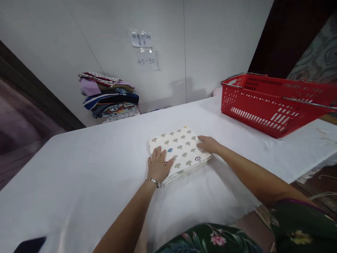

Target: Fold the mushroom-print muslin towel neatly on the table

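A folded cream cloth printed with small mushroom shapes lies in the middle of the white table. My left hand rests flat on its near left corner, fingers stretched out; a bracelet is on that wrist. My right hand touches the cloth's right edge, fingers lightly curled against the fold, holding nothing that I can see.
A red plastic basket with metal handles stands at the right end of the table. A pile of folded clothes sits at the back left against the white wall, under two paper notes. A dark flat object lies at the near left.
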Available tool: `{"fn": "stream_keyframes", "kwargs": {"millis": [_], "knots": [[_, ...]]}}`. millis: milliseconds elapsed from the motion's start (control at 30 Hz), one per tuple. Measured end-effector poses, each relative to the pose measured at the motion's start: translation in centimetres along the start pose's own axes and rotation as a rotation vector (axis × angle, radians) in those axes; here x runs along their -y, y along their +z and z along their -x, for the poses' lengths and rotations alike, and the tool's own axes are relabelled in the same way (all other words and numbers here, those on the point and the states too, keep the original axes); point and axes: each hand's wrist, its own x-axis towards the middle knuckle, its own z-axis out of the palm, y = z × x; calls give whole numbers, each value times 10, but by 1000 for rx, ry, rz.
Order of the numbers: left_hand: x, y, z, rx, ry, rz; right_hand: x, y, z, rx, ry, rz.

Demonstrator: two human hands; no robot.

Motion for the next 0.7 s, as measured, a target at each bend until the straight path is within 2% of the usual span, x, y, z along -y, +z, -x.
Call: {"fn": "stream_keyframes", "kwargs": {"millis": [200, 333, 367, 433, 500, 567, 700], "knots": [[1, 1, -1, -21, 11, 74, -5, -2, -5, 43, 64, 56], [7, 7, 1, -157, 21, 314, -8, -1, -4, 69, 115, 55], [9, 8, 2, -218, -18, 383, -8, -1, -4, 71, 125, 50], [15, 9, 1, -316, -181, 507, -8, -2, -4, 74, 138, 41], [20, 6, -3, -312, -383, 615, -6, -3, -4, 74, 152, 10], [24, 0, -12, -251, -520, 716, -4, -3, -4, 85, 186, -95], [31, -19, -31, -189, -539, 804, 8, 2, 5, 195, 261, -571]]}}
